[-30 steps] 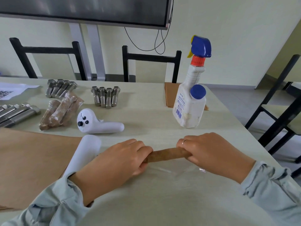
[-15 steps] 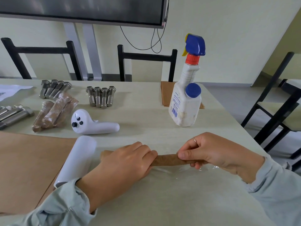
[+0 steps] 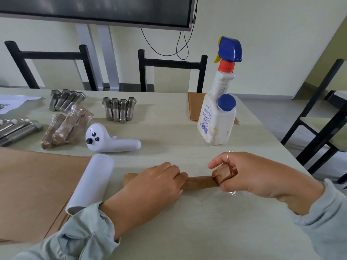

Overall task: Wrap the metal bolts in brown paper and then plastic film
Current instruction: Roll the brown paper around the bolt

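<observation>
Between the two hands, on the table (image 3: 187,139), lies the paper-wrapped bolt (image 3: 200,182), crosswise to the wearer, resting on a sheet of plastic film (image 3: 221,196) that shows only as faint glints near the right hand. Left hand (image 3: 155,186) laid over the roll's left part, fingers curved down onto it, pinning it; a stub of brown paper pokes out beyond the knuckles. Right hand (image 3: 249,175) curled round the right end, thumb and fingertips pinching the loose paper end and folding it inward.

Judged step: closing off the paper ends, paper stage nearly done, film stage just ahead. Next move calls for a tight tuck at the right end, the same at the left, then rolling the bundle forward so the film catches and wraps round it.

Just left of the left hand sits the white film roll (image 3: 92,182) on a large brown paper sheet (image 3: 32,186). Beyond the left hand: a white controller (image 3: 110,140), finished wrapped bundles (image 3: 65,126) and bare bolts (image 3: 119,109). Beyond the right hand stands a spray bottle (image 3: 218,109), near enough to limit a long forward roll. Table edge runs close past the right wrist; open room lies mostly toward the wearer.
</observation>
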The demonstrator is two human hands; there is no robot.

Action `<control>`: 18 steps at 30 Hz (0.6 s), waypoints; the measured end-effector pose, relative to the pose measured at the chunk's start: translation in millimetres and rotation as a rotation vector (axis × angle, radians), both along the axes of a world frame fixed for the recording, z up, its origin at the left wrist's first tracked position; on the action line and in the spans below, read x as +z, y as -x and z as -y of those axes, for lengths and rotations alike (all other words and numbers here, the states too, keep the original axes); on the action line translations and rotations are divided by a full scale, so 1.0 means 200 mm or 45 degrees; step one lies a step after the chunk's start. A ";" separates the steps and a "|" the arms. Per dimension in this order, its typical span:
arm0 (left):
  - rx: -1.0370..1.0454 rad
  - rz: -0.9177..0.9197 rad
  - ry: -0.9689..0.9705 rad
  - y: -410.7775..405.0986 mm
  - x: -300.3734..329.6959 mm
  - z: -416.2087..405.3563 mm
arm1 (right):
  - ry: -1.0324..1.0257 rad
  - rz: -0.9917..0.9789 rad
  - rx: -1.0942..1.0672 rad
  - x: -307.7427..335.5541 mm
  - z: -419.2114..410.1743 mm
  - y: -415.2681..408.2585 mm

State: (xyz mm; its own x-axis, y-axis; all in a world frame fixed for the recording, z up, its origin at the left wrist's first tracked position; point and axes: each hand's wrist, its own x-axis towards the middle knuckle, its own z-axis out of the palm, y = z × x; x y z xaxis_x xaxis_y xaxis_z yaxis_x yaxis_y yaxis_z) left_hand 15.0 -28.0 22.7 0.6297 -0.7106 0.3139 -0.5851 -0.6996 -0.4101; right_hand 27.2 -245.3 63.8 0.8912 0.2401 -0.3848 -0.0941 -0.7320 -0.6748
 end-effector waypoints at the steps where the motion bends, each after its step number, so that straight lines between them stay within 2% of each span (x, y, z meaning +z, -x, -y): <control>1: -0.014 -0.028 0.012 0.00 0.00 0.00 | -0.017 -0.021 0.019 0.01 0.01 -0.01; 6: -0.026 -0.040 0.054 -0.02 -0.01 0.00 | -0.227 -0.108 -0.074 0.01 0.04 -0.05; 10: -0.065 -0.115 0.079 -0.03 -0.03 0.00 | -0.359 -0.049 -0.255 -0.05 0.00 -0.05; 14: 0.076 -0.052 -0.008 -0.01 0.03 0.00 | -0.330 0.171 -0.407 -0.11 -0.05 0.01; 18: 0.099 -0.059 -0.011 -0.01 0.03 0.00 | -0.112 0.517 -0.374 -0.16 -0.11 0.06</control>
